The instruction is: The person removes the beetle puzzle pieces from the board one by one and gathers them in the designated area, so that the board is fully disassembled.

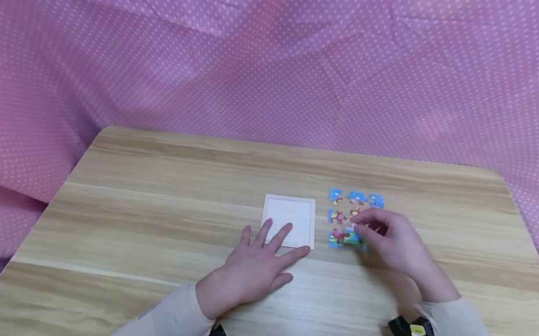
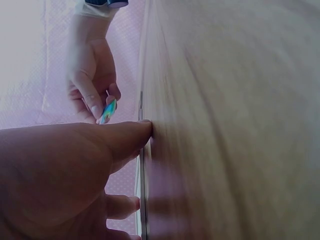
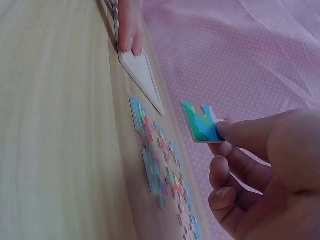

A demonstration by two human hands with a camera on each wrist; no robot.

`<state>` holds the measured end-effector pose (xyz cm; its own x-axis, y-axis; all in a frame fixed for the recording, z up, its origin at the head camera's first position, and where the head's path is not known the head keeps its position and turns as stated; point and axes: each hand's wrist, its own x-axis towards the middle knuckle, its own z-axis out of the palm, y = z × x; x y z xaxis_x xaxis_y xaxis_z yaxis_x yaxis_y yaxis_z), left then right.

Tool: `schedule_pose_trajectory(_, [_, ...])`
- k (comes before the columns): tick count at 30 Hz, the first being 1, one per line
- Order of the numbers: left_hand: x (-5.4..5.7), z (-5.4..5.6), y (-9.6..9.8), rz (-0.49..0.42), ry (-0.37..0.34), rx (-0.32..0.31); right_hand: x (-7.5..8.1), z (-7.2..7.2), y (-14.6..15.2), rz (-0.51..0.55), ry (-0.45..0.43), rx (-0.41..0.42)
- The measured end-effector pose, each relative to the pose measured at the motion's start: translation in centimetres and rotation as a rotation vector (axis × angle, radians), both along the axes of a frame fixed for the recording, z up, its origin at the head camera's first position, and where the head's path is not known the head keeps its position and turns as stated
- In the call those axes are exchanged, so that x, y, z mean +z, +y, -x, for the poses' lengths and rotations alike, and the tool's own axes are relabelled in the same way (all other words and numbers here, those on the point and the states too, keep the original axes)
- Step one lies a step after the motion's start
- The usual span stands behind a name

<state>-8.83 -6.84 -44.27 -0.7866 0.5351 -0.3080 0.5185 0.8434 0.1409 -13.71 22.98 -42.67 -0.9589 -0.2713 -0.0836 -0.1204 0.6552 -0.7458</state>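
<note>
My right hand (image 1: 395, 242) pinches a jigsaw puzzle piece (image 3: 199, 124) between thumb and fingers, raised above the table. The piece is blue and green with a notch in one side. Below it lie several other colourful puzzle pieces (image 1: 357, 196) in loose rows, some partly hidden by the right hand. To their left sits a shallow white puzzle tray (image 1: 302, 211) with a pale rim. With fingers spread, my left hand (image 1: 253, 268) rests over the tray's near edge, its thumb on the table in front.
The wooden table (image 1: 155, 255) has rounded far corners. A pink polka-dot cloth (image 1: 286, 65) hangs behind it and down both sides. Dark wrist cameras sit at the left cuff (image 1: 185, 316) and right cuff (image 1: 451, 323).
</note>
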Motion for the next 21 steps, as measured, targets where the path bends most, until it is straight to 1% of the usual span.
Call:
schedule_pose_trajectory(5, [0.1, 0.0, 0.0, -0.002, 0.002, -0.001, -0.1, 0.0, 0.8, 0.016, 0.016, -0.005])
schedule_pose_trajectory(11, [0.0, 0.0, -0.1, -0.017, 0.002, -0.003, -0.4, -0.3, 1.9, 0.008, 0.036, -0.014])
schedule_pose_trajectory(21, [0.2, -0.2, 0.0, -0.029, 0.000, -0.004, -1.3, -0.7, 3.9, -0.020, 0.016, -0.059])
